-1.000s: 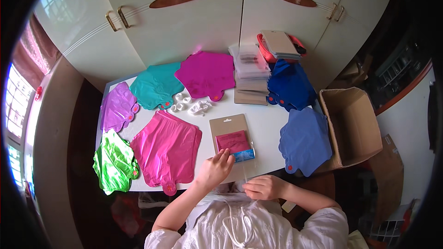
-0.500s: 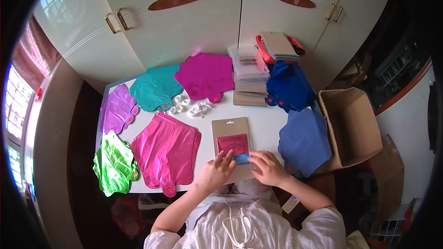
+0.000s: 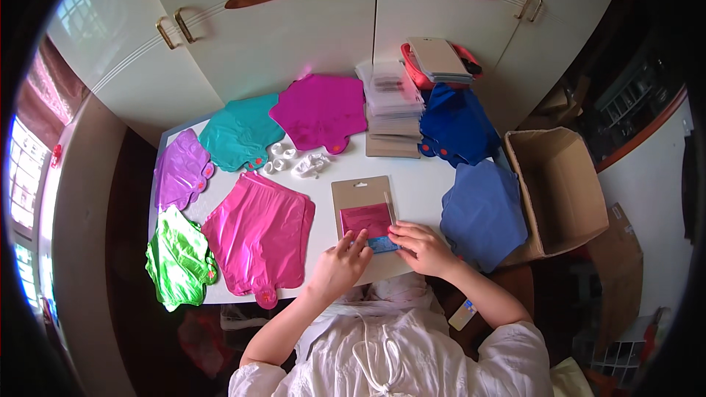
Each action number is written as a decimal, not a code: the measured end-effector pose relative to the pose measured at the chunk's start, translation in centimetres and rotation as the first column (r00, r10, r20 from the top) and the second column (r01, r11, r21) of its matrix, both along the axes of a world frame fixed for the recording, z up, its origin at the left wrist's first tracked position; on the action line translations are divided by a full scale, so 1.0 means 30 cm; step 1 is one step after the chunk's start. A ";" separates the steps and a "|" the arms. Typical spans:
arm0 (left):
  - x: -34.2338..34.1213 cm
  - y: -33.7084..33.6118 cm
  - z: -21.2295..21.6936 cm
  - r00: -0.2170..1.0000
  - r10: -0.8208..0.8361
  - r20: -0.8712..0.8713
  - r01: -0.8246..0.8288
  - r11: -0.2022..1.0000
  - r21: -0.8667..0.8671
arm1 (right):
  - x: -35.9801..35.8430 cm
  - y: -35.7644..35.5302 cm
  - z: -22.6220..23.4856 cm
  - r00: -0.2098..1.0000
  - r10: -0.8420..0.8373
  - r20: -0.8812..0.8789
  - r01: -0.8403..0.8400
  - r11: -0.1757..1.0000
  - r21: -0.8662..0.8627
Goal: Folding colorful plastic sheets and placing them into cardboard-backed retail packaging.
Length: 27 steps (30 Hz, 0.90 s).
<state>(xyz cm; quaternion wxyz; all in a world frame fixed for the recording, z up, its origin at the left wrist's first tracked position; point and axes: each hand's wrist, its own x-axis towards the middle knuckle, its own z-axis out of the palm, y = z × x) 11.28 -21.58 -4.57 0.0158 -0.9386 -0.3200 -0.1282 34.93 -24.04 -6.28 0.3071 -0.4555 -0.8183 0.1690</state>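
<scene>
In front of me on the white table lies a brown backing card (image 3: 359, 190) with a hanging hole at its top. On it rests a folded shiny pink foil piece (image 3: 365, 219), with a blue strip (image 3: 382, 244) along its lower edge. My left hand (image 3: 343, 261) lies with outstretched fingers on the lower left of this packet. At the right edge, the fingers of my right hand (image 3: 422, 248) are pressed together on a clear plastic edge (image 3: 390, 209) that stands up beside the card.
Flat foil pieces, like uninflated balloons, surround the packet: pink (image 3: 259, 235), green (image 3: 179, 261), lilac (image 3: 182, 170), teal (image 3: 241, 132), magenta (image 3: 321, 112), dark blue (image 3: 457, 125) and grey-blue (image 3: 483, 213). Clear sleeves (image 3: 395, 114), white ribbon rolls (image 3: 279, 158), a red basket (image 3: 413, 66) and a cardboard box (image 3: 560, 198) stand around.
My right hand has moved in to the card's right edge, and its fingers have closed on the clear plastic. My left hand has shifted slightly down the packet. The view has tilted a little.
</scene>
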 end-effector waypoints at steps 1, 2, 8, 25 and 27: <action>0.001 -0.002 -0.002 1.000 0.001 0.012 -0.001 1.000 0.010 | -0.002 0.003 0.001 1.000 0.002 0.012 -0.002 1.000 0.013; 0.004 -0.004 -0.004 1.000 0.001 0.026 -0.001 1.000 0.020 | -0.004 0.007 0.003 1.000 0.003 0.025 -0.004 1.000 0.026; 0.026 -0.018 0.003 0.998 0.053 0.037 -0.052 0.998 -0.036 | -0.002 0.012 -0.008 0.999 0.005 0.043 -0.008 0.998 0.061; 0.187 -0.117 -0.084 0.952 0.033 0.303 0.016 0.987 -0.159 | 0.024 0.024 -0.010 0.998 0.069 0.003 -0.069 0.997 0.027; 0.194 -0.115 -0.084 0.935 0.118 0.336 -0.031 0.967 -0.254 | 0.025 0.023 -0.013 0.997 0.076 -0.009 -0.076 0.997 0.018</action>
